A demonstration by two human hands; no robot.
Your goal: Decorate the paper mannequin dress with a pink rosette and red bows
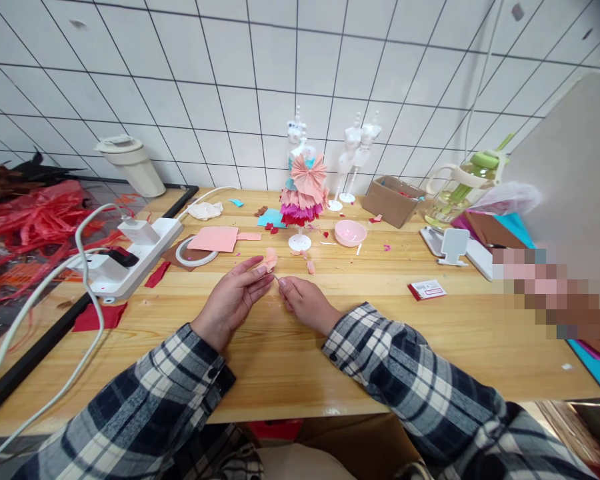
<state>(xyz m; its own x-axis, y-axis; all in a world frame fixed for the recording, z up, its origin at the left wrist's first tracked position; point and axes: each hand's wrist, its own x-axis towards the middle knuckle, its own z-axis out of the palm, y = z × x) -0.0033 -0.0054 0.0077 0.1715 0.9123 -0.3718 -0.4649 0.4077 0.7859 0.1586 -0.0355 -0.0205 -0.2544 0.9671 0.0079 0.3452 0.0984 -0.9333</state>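
Observation:
My left hand rests on the wooden table, its fingertips pinching a small folded pink paper piece. My right hand lies just to its right, fingers closed in a pinch on something thin and small between the two hands that I cannot make out. Behind them stands a small white mannequin dressed in a layered pink, red and purple paper skirt with a pink paper fan on its chest. Pink scraps lie near its base.
A white power strip with plugs and cables sits at left beside red paper scraps. Pink sheets, a tape ring, a pink bowl, a cardboard box, bare mannequins, a jug and a red-white card surround the work area.

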